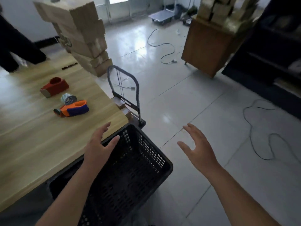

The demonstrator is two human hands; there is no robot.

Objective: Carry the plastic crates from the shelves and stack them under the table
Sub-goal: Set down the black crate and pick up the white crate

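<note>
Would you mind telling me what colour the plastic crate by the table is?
Black, with perforated walls; head view.

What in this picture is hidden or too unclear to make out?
- Space under the wooden table: the tabletop hides it in the head view, so any crates already stacked there cannot be seen.
- Black crate: its near part is covered by the left hand and forearm.
- Dark shelves: cut by the right edge; contents too dim.
- Cardboard boxes: motion blur smears the printing.

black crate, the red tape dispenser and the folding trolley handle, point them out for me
black crate [135, 173], head view, on its perforated inner wall
red tape dispenser [55, 86], head view, on its red body
folding trolley handle [137, 88], head view, on the right upright bar
</note>
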